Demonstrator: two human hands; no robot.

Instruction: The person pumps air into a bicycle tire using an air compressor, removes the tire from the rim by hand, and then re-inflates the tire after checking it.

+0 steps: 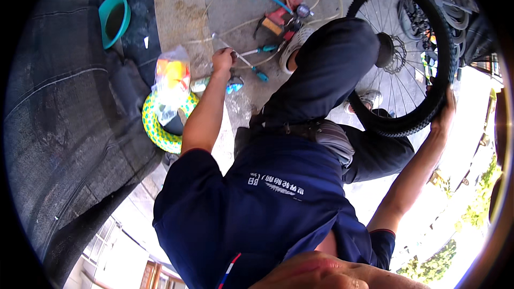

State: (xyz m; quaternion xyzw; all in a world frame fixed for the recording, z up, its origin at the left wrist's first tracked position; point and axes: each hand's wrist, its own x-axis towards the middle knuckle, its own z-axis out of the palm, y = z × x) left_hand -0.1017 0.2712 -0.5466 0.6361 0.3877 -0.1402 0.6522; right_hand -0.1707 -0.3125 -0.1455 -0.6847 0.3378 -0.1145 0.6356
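Note:
My left hand [223,60] is closed over the floor, its fingertips at the slim metal shaft of a teal-handled tool [260,75]; the exact grip is partly hidden. A second teal-handled tool [267,48] lies just beyond. On the right, a bicycle wheel [447,37] with a knobbly black tyre stands tilted by my raised knee, its disc rotor [395,54] facing up. My right hand [444,111] is wrapped round the tyre's lower right side, the fingers partly behind it.
A red tool with a gauge [303,10] and clear hose lies ahead. On the left are a yellow-green patterned ring [155,131], a plastic bag with orange contents [172,75] and a teal basin [126,20]. Bicycle parts and tubes [455,5] crowd the far right.

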